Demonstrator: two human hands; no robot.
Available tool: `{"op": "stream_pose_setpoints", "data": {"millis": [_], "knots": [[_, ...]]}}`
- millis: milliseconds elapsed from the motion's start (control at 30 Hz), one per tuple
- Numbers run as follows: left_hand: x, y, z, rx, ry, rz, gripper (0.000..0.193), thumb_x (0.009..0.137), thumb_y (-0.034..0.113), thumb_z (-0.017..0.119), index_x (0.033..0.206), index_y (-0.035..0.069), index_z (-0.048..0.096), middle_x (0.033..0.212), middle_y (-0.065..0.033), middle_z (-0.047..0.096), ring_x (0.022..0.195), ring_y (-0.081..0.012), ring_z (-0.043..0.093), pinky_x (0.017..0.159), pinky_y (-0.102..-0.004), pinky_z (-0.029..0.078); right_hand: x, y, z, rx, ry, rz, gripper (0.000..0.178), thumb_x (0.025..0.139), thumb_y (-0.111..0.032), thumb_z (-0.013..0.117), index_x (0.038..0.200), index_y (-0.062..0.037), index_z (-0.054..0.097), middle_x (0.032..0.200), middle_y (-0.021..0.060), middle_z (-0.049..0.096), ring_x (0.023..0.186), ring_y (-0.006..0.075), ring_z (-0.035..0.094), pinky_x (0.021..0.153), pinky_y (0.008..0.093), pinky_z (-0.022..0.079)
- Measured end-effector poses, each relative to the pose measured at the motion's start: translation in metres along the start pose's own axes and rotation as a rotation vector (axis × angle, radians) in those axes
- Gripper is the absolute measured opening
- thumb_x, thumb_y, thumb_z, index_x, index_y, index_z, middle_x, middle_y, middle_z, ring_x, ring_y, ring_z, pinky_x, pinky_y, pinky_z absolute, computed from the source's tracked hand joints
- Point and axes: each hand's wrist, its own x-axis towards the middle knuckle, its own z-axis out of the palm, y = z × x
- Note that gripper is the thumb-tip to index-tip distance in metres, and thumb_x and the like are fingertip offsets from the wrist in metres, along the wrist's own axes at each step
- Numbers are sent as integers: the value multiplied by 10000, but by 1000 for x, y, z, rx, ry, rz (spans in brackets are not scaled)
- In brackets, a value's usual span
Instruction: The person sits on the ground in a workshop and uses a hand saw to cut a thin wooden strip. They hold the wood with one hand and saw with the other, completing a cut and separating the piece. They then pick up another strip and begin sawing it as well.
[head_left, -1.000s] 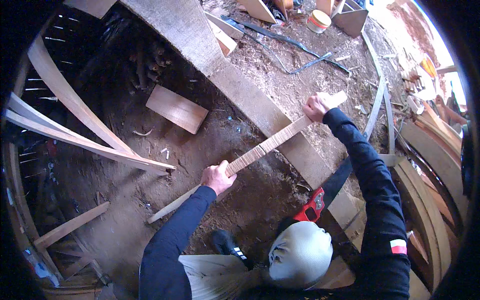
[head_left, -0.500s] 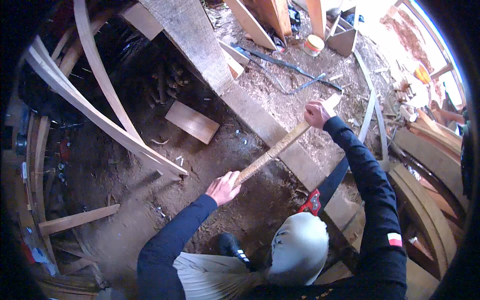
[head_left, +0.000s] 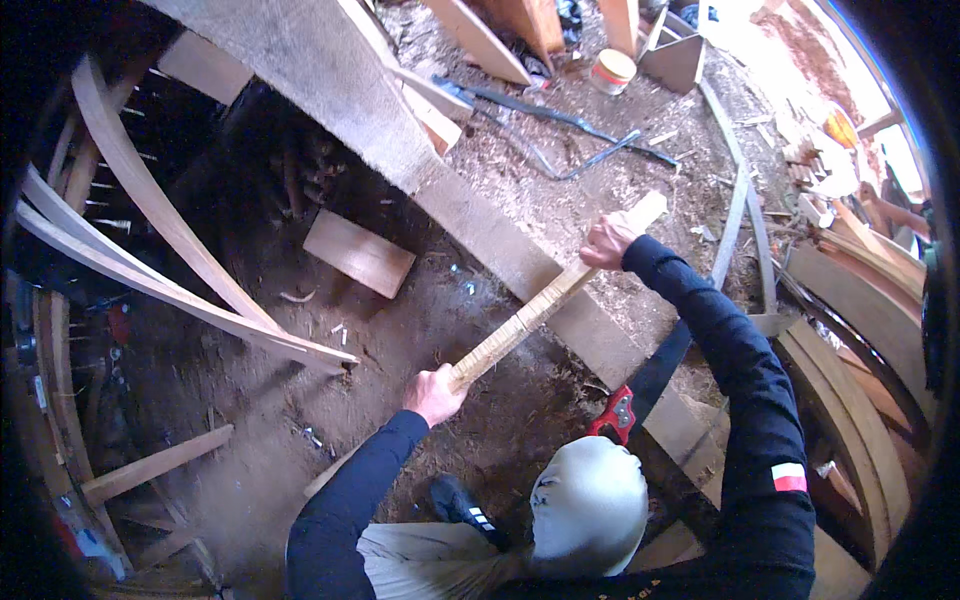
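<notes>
A pale, rough-sided wooden strip is held slantwise in front of me. My left hand is closed round its near end. Farther up, my right hand grips it close to the far end, which sticks out past the fist. The strip passes over a long thick plank lying diagonally across the ground. Beside my raised knee, a handsaw with a red handle rests on that plank, its dark blade partly hidden by my right sleeve.
A short board lies on the dirt beyond the strip. Long curved wooden strips stand at the left. Curved timbers are stacked at the right. A round tub and dark straps lie at the back. Another person's arm shows at the right edge.
Both hands, still on the wooden strip, have shifted slightly left in view. The surroundings have also slid left and, at the back, upward as the view moved.
</notes>
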Motion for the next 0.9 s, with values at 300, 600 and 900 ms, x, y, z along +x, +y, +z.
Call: {"op": "stream_pose_setpoints", "data": {"millis": [300, 600, 900], "knots": [[6, -20, 44, -12, 194, 134, 271, 717, 252, 727, 828, 99, 532, 711, -178, 650, 697, -391, 648, 630, -518, 515, -17, -16, 3, 120, 226, 86, 361, 697, -402, 535, 517, -90, 557, 522, 153, 538, 517, 356, 552, 534, 469, 441], [5, -22, 30, 15, 183, 137, 292, 696, 292, 710, 847, 87, 568, 740, -191, 663, 717, -397, 656, 667, -499, 527, -6, -9, 11, -10, -50, 123, 249, 827, -384, 493, 773, -160, 586, 656, 147, 617, 536, 358, 589, 456, 518, 414], [7, 59, -13, -9, 142, 193, 339, 777, 397, 680, 892, 107, 549, 773, -189, 661, 765, -413, 642, 666, -507, 507, -16, 40, -29, 105, 213, 399, 394, 767, -408, 535, 604, -70, 654, 598, 160, 623, 509, 336, 601, 523, 468, 481]]}}
